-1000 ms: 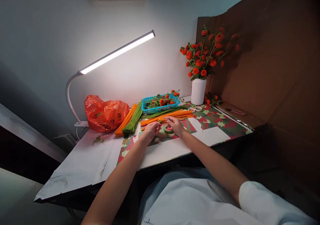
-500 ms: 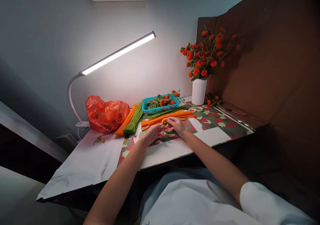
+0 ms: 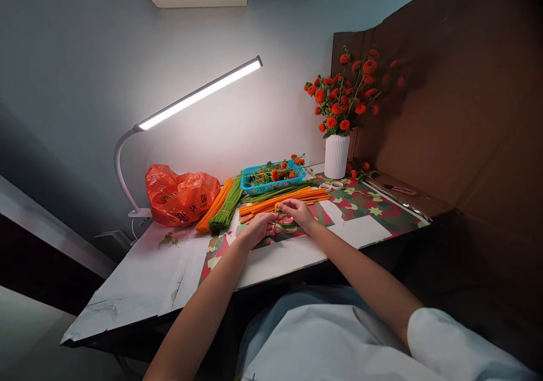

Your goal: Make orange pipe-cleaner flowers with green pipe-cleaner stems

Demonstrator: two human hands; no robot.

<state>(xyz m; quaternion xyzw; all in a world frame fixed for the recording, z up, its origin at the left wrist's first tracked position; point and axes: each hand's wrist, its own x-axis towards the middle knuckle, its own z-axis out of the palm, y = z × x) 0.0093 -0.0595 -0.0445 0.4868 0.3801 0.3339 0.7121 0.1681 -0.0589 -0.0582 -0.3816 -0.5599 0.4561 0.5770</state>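
Between my two hands is a small orange flower (image 3: pixel 277 206) with green below its head, above the near part of the table. My left hand (image 3: pixel 262 227) has its fingers curled round the green stem. My right hand (image 3: pixel 297 211) pinches the flower at its head from the right. Just beyond my hands lie loose orange pipe cleaners (image 3: pixel 288 198). A roll of tape (image 3: pixel 289 223) is partly hidden by my right hand.
A blue basket (image 3: pixel 258 189) holds orange flowers with green stems. Left of it are bundled green pipe cleaners (image 3: pixel 227 208) and a red plastic bag (image 3: pixel 182 197). A white vase (image 3: pixel 337 157) of flowers stands back right, near a cardboard wall (image 3: pixel 432 104). A lamp (image 3: pixel 199 94) reaches over the table.
My hands stay together at the flower, with slight finger movement; my right hand sits a little closer to my left. The camera view has tilted slightly.
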